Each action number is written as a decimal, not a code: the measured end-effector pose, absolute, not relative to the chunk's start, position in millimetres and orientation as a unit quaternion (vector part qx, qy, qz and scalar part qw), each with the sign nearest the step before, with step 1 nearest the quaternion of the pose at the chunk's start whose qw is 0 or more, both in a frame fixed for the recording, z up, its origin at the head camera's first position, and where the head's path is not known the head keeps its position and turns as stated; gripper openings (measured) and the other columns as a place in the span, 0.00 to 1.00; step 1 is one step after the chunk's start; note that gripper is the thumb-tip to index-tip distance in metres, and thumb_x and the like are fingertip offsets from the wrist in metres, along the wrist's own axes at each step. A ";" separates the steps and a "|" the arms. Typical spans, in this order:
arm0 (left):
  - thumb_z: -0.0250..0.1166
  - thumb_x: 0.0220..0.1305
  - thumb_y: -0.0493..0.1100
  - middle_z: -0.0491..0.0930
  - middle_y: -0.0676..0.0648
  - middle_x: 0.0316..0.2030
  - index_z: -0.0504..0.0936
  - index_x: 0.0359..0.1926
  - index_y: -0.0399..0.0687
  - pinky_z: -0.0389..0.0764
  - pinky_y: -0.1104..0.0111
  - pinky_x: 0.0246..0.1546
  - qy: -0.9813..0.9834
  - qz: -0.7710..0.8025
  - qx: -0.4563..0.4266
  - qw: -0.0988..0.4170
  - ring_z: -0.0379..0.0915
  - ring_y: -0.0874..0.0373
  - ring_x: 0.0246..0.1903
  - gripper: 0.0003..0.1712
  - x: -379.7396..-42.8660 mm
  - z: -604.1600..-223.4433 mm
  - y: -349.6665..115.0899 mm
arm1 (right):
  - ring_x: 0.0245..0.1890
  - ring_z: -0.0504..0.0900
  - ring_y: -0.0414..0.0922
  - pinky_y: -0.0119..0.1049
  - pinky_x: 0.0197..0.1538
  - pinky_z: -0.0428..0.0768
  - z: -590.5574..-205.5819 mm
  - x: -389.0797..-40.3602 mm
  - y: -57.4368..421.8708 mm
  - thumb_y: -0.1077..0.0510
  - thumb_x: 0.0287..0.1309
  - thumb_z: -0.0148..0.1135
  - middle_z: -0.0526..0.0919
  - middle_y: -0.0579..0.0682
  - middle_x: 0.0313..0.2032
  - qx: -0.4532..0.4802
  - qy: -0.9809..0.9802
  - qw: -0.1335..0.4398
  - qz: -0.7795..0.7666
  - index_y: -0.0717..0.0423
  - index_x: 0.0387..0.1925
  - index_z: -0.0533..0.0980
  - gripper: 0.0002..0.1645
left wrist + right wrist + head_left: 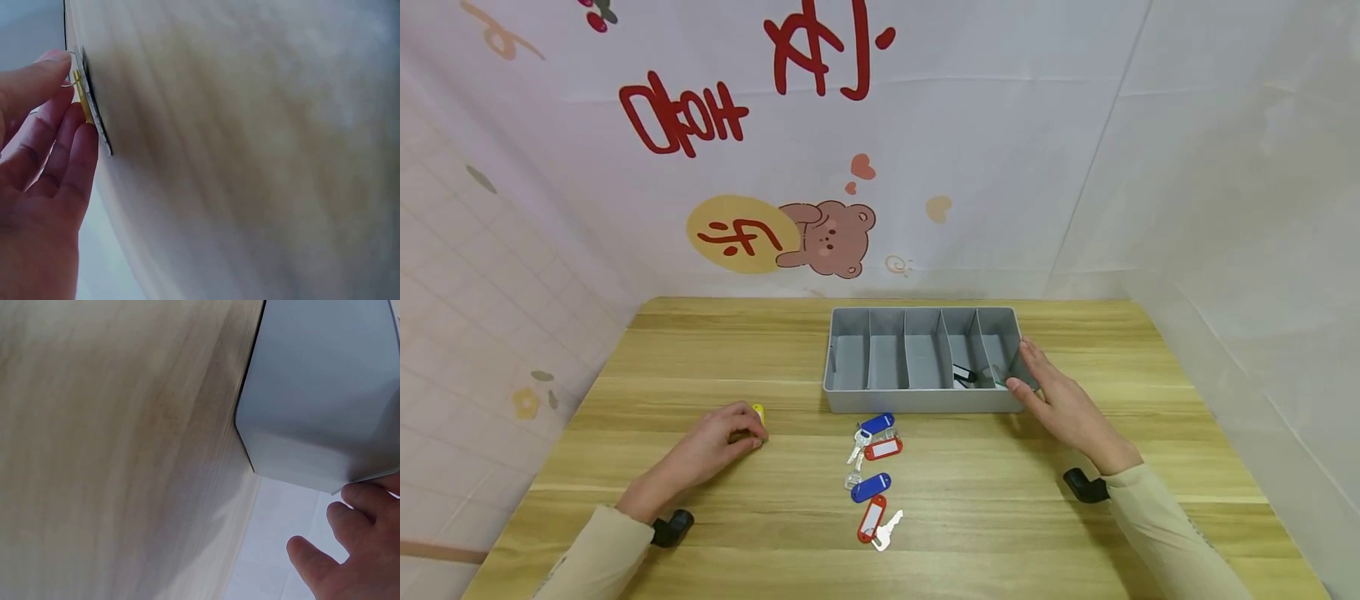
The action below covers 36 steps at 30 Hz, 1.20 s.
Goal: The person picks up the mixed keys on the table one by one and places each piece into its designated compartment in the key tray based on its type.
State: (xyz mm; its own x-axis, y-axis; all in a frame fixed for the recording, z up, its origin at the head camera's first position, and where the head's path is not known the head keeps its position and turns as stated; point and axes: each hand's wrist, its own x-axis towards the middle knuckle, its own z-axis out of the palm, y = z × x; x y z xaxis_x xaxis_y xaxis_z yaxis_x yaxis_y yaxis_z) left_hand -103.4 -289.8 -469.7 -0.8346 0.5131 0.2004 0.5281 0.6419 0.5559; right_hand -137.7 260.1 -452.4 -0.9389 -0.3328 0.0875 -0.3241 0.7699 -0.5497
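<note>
My left hand [715, 446] pinches a yellow key tag [83, 97] by the wire ring at its end, low over the wooden table. A flat key [100, 125] lies against the tag in the left wrist view. My right hand [1067, 408] rests on the right end of a grey divided tray [917, 403], thumb at the front corner and fingertips along the right wall. In the right wrist view several fingers [353, 528] show by the tray's rim. A black key tag [964, 373] sits in the tray's fourth compartment from the left.
In front of the tray lie keys with tags: a blue tag [877, 423] and a red tag [883, 448] close together, another blue tag [871, 487], and a red tag [871, 518] with a silver key [887, 531]. A printed cloth backdrop [985, 150] stands behind the table.
</note>
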 end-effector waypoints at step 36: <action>0.71 0.66 0.34 0.86 0.57 0.42 0.89 0.40 0.53 0.79 0.74 0.51 -0.853 -0.459 -0.230 0.092 0.82 0.62 0.44 0.08 -95.0 -412.0 -215.5 | 0.81 0.43 0.58 0.65 0.75 0.52 -453.4 -137.9 259.6 0.41 0.80 0.50 0.45 0.61 0.81 -0.179 0.943 0.000 -0.282 0.65 0.81 0.46 0.47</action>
